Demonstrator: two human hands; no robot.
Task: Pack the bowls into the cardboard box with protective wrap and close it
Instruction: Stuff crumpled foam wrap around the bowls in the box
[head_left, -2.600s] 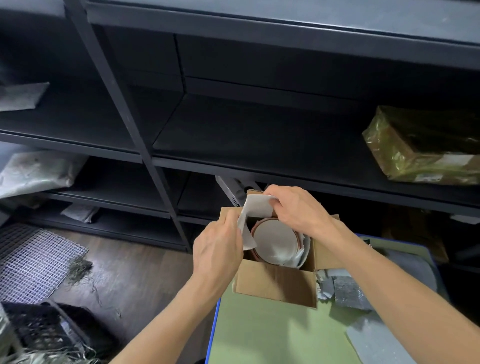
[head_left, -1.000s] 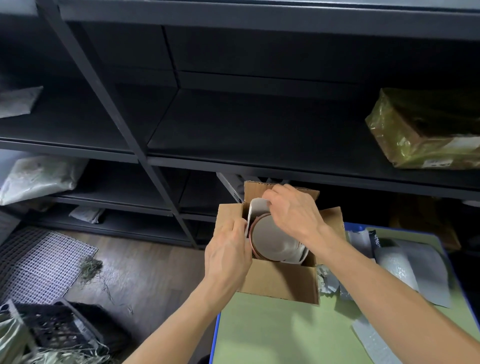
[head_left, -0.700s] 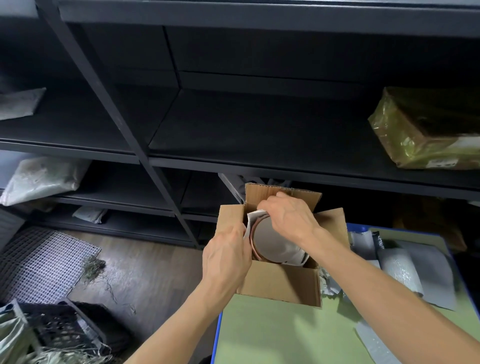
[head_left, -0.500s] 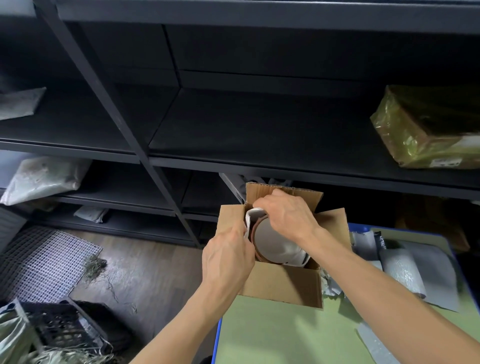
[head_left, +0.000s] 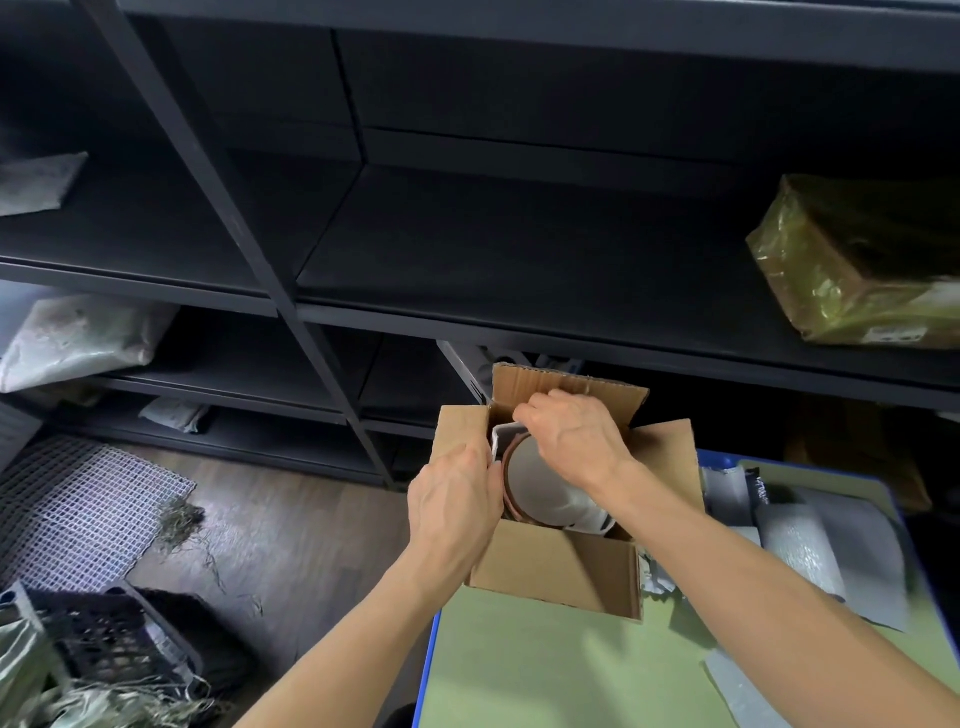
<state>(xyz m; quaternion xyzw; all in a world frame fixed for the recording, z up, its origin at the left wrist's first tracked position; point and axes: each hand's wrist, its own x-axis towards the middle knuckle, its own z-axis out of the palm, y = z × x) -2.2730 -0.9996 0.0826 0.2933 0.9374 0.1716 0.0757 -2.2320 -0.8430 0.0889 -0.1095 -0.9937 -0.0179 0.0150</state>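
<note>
Dim indoor view. Dark shelves (head_left: 493, 234) across twelve o'clock are nearly black, with little detail. Soft light reaches the green tabletop (head_left: 545, 670) at five o'clock and a pale patch of floor (head_left: 291, 530) at eight o'clock. The cardboard box (head_left: 556, 566) throws a soft shadow toward four o'clock. Glare glints on a plastic-wrapped parcel (head_left: 852, 260) at two o'clock. Wide-angle distortion slants the shelf posts (head_left: 218, 208) near the edges.

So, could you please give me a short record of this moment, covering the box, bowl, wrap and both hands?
box: cardboard box, flaps open, on green table
bowl: brown-rimmed bowl tilted on edge inside
wrap: white wrap between bowl and the box's left wall
left hand: at the box's left wall, fingertips hidden
right hand: over the bowl, fingers curled on the wrap's top edge
</note>
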